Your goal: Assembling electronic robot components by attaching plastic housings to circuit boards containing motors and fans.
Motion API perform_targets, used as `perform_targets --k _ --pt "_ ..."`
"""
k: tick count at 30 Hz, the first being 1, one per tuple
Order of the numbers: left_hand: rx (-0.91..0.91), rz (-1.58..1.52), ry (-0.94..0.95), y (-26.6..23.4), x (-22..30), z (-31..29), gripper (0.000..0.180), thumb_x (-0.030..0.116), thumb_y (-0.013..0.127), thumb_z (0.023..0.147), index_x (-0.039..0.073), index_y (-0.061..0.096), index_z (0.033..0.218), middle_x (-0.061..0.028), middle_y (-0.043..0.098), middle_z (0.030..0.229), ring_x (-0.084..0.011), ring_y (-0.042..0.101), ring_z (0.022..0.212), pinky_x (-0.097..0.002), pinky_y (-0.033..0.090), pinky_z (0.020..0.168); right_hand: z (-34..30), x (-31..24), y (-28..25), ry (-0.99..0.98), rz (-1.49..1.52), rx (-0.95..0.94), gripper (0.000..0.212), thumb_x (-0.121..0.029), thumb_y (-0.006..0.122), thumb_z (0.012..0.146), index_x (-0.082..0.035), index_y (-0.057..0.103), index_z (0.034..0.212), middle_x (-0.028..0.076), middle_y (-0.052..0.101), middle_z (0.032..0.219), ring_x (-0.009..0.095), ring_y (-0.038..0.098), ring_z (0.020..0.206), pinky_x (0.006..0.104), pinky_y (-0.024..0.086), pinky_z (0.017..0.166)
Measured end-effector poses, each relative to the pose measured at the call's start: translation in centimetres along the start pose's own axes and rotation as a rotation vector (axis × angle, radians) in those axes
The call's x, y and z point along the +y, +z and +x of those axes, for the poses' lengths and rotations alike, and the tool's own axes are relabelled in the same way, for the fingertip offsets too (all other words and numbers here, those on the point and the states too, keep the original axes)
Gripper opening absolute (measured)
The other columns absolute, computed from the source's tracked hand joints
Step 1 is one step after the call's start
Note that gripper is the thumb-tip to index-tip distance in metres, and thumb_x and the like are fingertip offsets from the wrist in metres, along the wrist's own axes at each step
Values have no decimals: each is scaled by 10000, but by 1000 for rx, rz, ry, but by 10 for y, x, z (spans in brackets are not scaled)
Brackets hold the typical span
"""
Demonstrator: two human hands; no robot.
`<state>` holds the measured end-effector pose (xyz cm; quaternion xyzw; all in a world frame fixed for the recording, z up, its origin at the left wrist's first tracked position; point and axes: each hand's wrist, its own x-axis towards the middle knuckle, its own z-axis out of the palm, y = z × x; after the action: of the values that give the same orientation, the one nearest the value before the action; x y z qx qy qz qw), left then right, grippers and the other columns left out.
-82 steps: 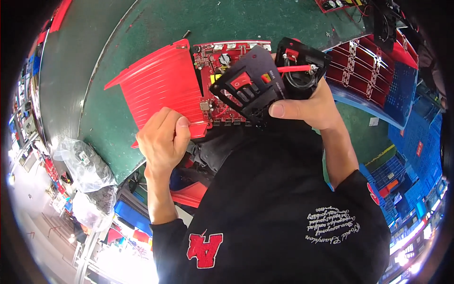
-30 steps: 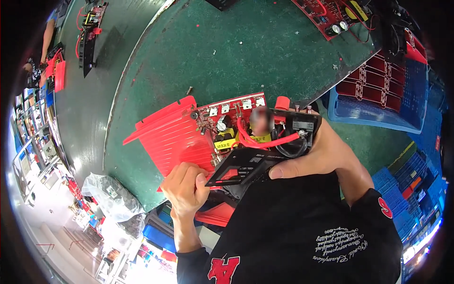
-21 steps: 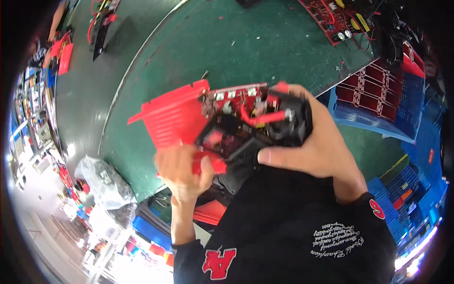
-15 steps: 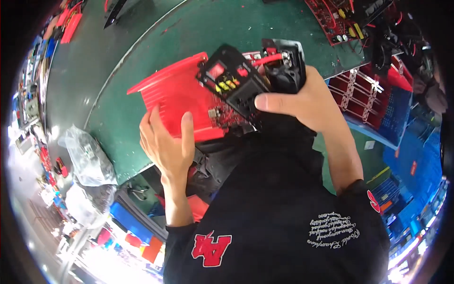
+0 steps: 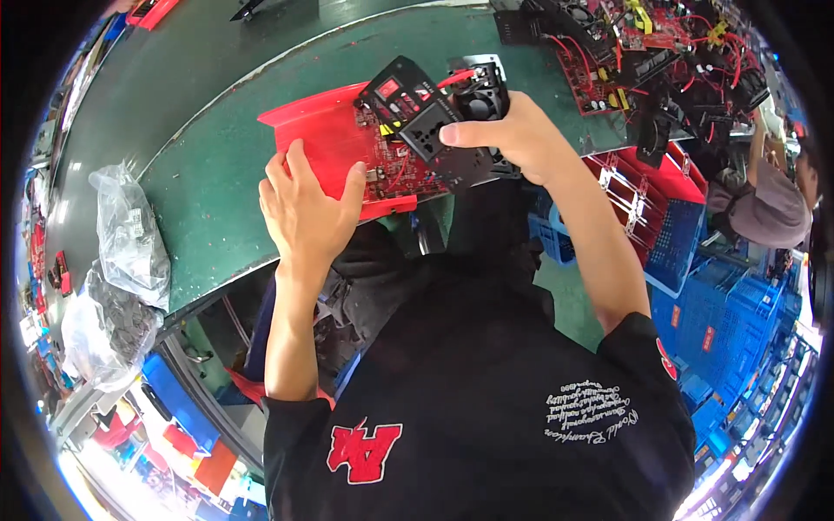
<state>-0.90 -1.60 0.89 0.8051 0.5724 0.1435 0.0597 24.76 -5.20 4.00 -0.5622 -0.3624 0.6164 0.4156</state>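
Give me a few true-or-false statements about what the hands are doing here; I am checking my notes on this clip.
1. The right hand grips a black panel with a socket face. True.
2. The left hand lies flat on the green table, away from the work. False: it holds the near edge of the red housing.
3. A red circuit board shows under the black panel. True.
4. The clear plastic bags sit on the person's right. False: they lie on the person's left, at the table edge.
5. Blue crates stand on the person's right. True.
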Motion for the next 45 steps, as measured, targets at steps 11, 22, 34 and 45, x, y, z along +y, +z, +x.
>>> perform_targets --k 11,22,34,45 --pt "-14 -351 -188 2 -51 19 493 235 593 877 -50 509 1270 -227 599 1197 -330 658 972 -411 486 894 35 -9 38 28 -270 -78 339 -203 811 745 -32 716 1022 30 698 909 122 619 823 274 475 779" --pt "206 -887 -255 9 -87 -50 237 48 496 929 -22 641 1102 -157 701 971 -230 678 882 -328 510 804 -51 44 39 -526 189 230 285 -175 617 925 -21 578 1161 48 638 946 121 604 875 271 490 755" --pt "451 -724 -40 20 -60 -108 148 -15 574 839 -3 624 978 -186 636 926 -382 617 876 -412 496 778 4 60 141 288 686 391 183 -145 600 920 -26 538 1045 182 658 1005 277 687 927 325 610 754" --pt "354 -562 -30 -10 -122 2 96 12 565 868 3 644 921 -160 648 886 -333 634 782 -383 504 684 138 -65 56 73 634 313 198 -132 550 896 28 573 1011 174 678 910 241 701 803 312 626 706"
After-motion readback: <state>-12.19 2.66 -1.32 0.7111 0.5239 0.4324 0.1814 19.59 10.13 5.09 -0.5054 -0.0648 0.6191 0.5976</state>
